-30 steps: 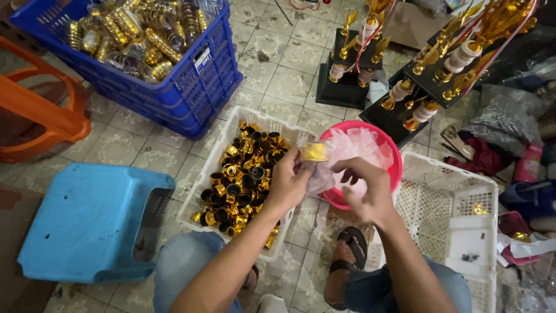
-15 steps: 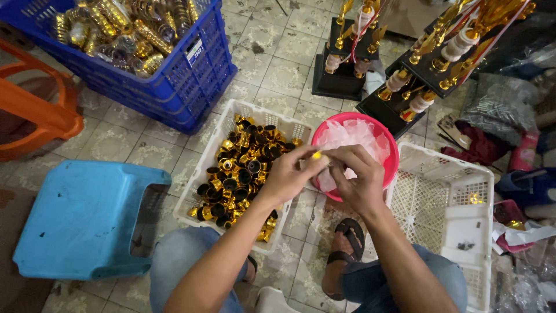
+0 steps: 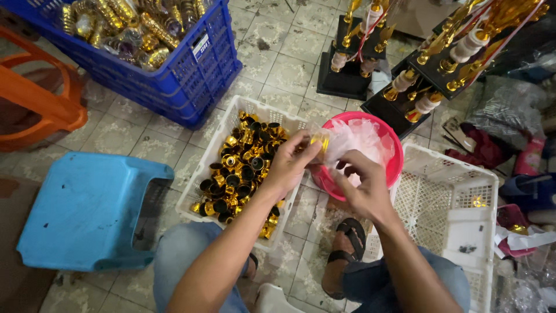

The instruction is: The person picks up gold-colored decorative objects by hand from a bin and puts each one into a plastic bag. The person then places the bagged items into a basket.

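Gold-coloured cap, a small shiny piece, sits pinched in the fingertips of the left hand at the centre of the frame, just above the rim of the pink basin. The right hand is beside it, its fingers curled on the thin clear plastic wrap that trails from the cap into the basin; the two hands are close together but each is clamped on its own thing, which looks like a grip for peeling the film away while the cap is kept steady. The basin is heaped with more crumpled film, so it seems to serve as the catch for wrappings. Left of the hands a white crate holds a pile of gold and black caps, within easy reach of the left arm. A second white crate at lower right is nearly bare apart from a few small pieces. A blue stool stands at lower left, a blue crate of gold parts at upper left, and finished trophies at upper right.
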